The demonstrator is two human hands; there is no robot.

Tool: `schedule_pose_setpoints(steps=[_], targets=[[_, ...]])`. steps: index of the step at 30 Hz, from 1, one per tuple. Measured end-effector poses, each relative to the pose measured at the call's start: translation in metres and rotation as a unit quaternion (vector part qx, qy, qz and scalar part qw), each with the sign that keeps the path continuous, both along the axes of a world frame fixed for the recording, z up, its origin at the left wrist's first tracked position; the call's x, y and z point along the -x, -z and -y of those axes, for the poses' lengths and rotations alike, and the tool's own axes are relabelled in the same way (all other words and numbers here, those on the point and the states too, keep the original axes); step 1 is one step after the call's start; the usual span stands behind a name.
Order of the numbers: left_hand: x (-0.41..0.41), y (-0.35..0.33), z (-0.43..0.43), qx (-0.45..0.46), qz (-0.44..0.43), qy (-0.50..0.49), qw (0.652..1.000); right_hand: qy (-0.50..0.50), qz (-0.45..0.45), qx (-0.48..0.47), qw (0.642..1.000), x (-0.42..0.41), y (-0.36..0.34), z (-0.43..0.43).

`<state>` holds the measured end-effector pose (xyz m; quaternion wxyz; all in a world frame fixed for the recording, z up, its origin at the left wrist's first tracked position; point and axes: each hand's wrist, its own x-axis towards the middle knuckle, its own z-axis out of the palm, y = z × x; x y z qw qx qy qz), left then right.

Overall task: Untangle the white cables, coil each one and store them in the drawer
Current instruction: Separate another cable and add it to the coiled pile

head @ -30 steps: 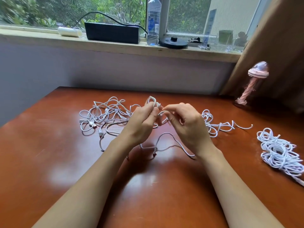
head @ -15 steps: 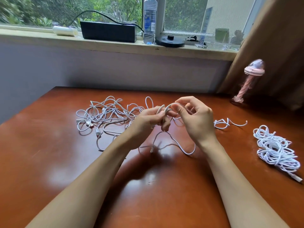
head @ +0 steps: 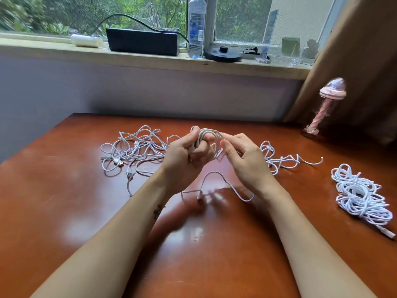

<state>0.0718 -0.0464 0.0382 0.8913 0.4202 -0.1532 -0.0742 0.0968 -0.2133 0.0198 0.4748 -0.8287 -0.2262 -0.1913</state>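
The table (head: 64, 201) fills the lower frame. A loose tangle (head: 133, 151) of white cables sprawls at centre left, and a wound bundle (head: 361, 194) lies at the right edge. Mid-frame, my left hand (head: 187, 155) grips a small coil (head: 209, 134), fingers curled round it. My right hand (head: 245, 160) pinches its outer loop.

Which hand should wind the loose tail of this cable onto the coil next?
Probably right. The left hand grips the coil and must keep holding it. The right hand pinches the coil's outer loop, and the loose tail lies on the table just under its wrist.
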Motion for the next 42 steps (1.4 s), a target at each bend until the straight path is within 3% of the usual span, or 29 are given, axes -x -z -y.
schedule_pose_setpoints(steps=[6, 14, 27, 32, 37, 42], targets=[[0.004, -0.003, -0.003, 0.007, 0.028, 0.029, 0.999, -0.054, -0.046, -0.052, 0.996, 0.01, -0.01, -0.003], [0.008, -0.009, 0.0, -0.022, 0.029, -0.051, 0.998, -0.088, -0.076, -0.053, 0.992, 0.016, -0.013, -0.008], [0.003, -0.008, -0.005, 0.002, 0.003, -0.107, 0.994, -0.033, -0.048, 0.038, 0.998, 0.009, 0.002, -0.01], [-0.003, -0.008, -0.014, 0.054, -0.01, -0.126, 0.99, -0.01, -0.011, 0.13, 0.991, 0.005, 0.009, -0.008], [-0.006, -0.007, -0.014, -0.079, 0.051, -0.258, 0.961, 0.009, 0.05, 0.19, 0.981, 0.005, 0.011, -0.014], [-0.007, 0.003, -0.012, -0.279, 0.158, -0.354, 0.879, 0.007, 0.081, 0.124, 0.989, 0.003, 0.011, -0.012]])
